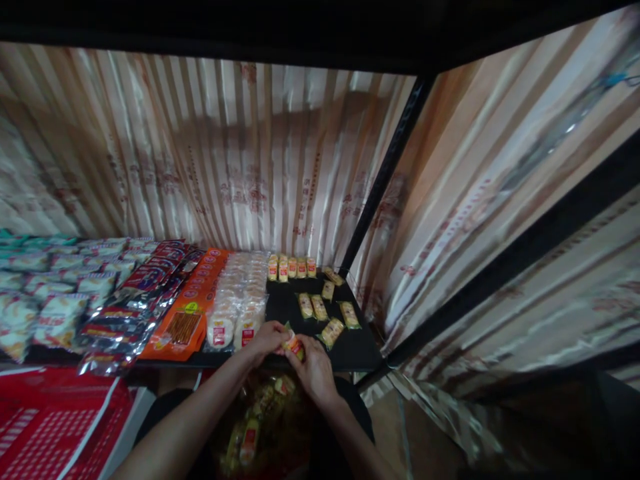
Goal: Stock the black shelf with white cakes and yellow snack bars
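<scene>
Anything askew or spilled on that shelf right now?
Several small yellow packets lie scattered at differing angles on the right end of the black shelf, which looks untidy beside the neat row of similar packets at the back. I see no spill.

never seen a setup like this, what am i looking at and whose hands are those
There is no machine here. The single picture comes from a camera worn on a person's head, looking forward and down, so the two bare hands are the wearer's own. The left hand and right hand hold a small packet between their fingers, at the front edge of a black shelf.

On the shelf, from right to left, are loose yellow packets, clear packs of round white pieces, an orange bag, dark bags and white bags. A red basket sits at lower left.
</scene>
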{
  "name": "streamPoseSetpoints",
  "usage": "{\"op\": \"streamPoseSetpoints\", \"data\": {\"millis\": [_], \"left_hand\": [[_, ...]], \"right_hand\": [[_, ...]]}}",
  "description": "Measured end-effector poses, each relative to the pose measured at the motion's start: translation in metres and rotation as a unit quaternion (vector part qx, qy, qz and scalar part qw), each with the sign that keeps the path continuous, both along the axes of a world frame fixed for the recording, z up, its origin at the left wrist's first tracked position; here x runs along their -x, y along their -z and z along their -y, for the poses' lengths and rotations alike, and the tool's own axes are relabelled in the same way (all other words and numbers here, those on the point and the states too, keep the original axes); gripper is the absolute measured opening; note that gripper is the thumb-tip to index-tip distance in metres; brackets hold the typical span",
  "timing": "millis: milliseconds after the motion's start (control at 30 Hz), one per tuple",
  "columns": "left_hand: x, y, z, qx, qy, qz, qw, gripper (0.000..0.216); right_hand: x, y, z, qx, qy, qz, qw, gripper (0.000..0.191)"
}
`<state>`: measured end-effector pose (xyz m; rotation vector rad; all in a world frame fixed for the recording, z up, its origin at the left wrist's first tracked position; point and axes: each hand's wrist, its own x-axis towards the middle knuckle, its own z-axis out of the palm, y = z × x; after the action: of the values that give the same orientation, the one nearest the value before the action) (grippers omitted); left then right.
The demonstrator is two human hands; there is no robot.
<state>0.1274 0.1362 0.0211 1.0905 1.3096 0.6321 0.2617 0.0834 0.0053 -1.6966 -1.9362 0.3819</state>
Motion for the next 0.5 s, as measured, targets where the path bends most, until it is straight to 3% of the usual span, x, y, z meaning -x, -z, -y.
{"op": "streamPoseSetpoints", "data": {"millis": [133, 300, 500], "left_hand": [[-0.011, 0.0, -0.024, -0.064, -0.03, -0.09, 0.993, 0.015], [-0.017, -0.006, -0.054, -0.13, -0.038, -0.232, 0.963, 0.028], [-0.028, -0.009, -0.086, -0.131, -0.047, -0.301, 0.943, 0.039]], "right_hand": [[0.006, 0.004, -0.031, -0.001, 0.053, -0.033, 0.998, 0.025], [0.017, 0.01, -0.074, 0.001, 0.082, -0.072, 0.994, 0.022], [0.023, 0.018, -0.118, 0.024, 0.096, -0.163, 0.982, 0.027]]}}
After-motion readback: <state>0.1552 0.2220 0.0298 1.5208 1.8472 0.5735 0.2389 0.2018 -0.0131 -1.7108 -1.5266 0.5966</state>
